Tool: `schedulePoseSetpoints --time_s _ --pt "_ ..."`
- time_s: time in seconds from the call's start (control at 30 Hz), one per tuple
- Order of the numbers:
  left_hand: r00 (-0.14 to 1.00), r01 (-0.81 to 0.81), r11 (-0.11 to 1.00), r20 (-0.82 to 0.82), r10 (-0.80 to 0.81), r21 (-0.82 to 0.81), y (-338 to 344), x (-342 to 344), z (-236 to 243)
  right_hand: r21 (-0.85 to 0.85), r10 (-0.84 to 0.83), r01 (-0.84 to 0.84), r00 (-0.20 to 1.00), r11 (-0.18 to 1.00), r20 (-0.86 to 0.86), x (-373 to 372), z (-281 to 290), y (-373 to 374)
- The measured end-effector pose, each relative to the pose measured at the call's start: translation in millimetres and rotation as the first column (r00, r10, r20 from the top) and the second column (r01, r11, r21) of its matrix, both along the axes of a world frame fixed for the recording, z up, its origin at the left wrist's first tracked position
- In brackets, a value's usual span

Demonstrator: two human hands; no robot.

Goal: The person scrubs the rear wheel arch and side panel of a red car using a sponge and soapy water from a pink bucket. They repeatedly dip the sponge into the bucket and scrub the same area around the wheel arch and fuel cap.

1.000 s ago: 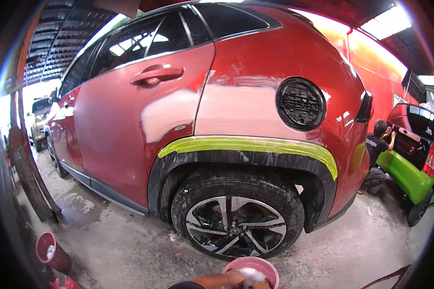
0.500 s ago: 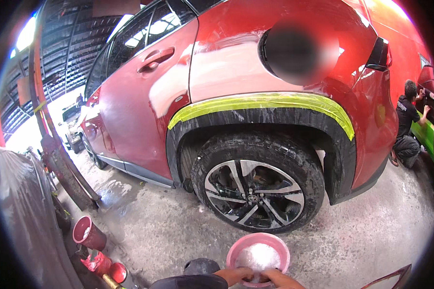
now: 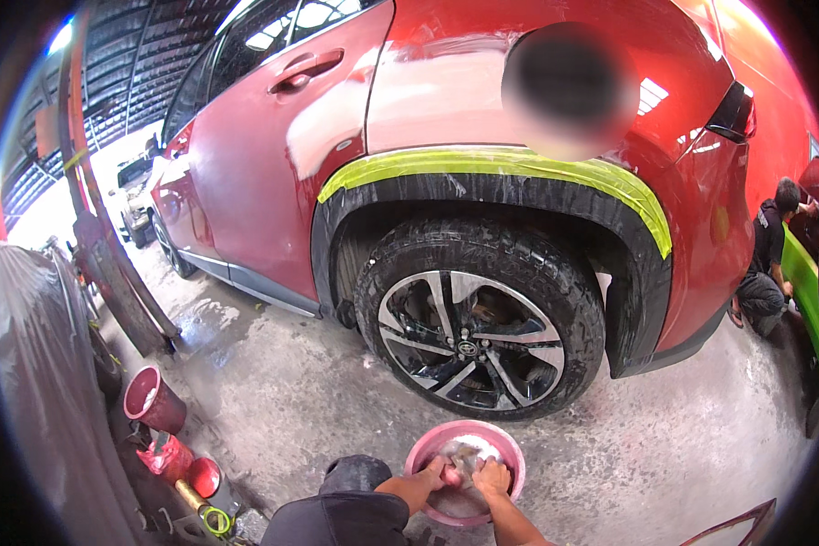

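Note:
A pink round basin (image 3: 416, 446) of sudsy water stands on the floor in front of me. Over it, my left hand (image 3: 440, 473) and my right hand (image 3: 491, 477) are both closed on a wet greyish rag (image 3: 465, 458) bunched between them; its exact kind is hard to make out. White foam shows behind the rag. Just beyond the basin is the rear wheel (image 3: 469, 346) of a red car (image 3: 255, 191). Yellow-green tape (image 3: 482, 162) lines the top of its black wheel arch, and pale sanded-looking patches (image 3: 419, 114) mark the panel above.
At left stand a dark pink bucket (image 3: 159, 405), a red plastic bag (image 3: 166, 458) and a red-topped can (image 3: 206, 477). A grey cover (image 3: 41, 364) hangs along the left edge. Another person (image 3: 769, 259) crouches at far right by a green panel (image 3: 805, 291).
My hands have come up out of the foam with the rag between them. The view has tipped downward, showing more of the basin and my leg. The co-worker's arms have shifted.

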State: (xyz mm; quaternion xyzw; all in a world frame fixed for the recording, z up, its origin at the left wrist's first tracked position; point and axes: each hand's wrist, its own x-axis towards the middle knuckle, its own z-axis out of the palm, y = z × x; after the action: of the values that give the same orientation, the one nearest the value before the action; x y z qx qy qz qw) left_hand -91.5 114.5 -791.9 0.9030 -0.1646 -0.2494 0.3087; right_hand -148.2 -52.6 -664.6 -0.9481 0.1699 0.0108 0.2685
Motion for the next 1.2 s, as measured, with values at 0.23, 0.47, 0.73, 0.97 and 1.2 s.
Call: schedulePoseSetpoints --time_s 0.23,0.47,0.73,0.97,1.2 --pt "0.882 0.370 0.718 0.018 -0.470 0.590 -19 -30 -48 -0.133 0.106 -0.086 0.983 0.987 0.149 -2 -3 -1" --pt "0.714 0.699 0.591 -0.440 -0.545 0.402 -18 -11 50 -0.083 0.088 -0.079 0.991 0.993 0.105 11 -17 -11" --pt "0.745 0.644 0.741 -0.063 -0.664 -0.188 25 49 462 0.018 0.095 -0.095 0.995 0.995 -0.018 17 -27 -6" --pt "0.257 0.530 0.838 0.966 -0.015 -0.128 79 160 745 -0.046 0.143 -0.147 0.986 0.988 -0.090 18 -51 -17" --pt "-0.625 -0.121 0.989 0.781 -0.011 -0.083 81 327 855 -0.026 0.230 -0.237 0.959 0.971 -0.165 22 -39 -10"
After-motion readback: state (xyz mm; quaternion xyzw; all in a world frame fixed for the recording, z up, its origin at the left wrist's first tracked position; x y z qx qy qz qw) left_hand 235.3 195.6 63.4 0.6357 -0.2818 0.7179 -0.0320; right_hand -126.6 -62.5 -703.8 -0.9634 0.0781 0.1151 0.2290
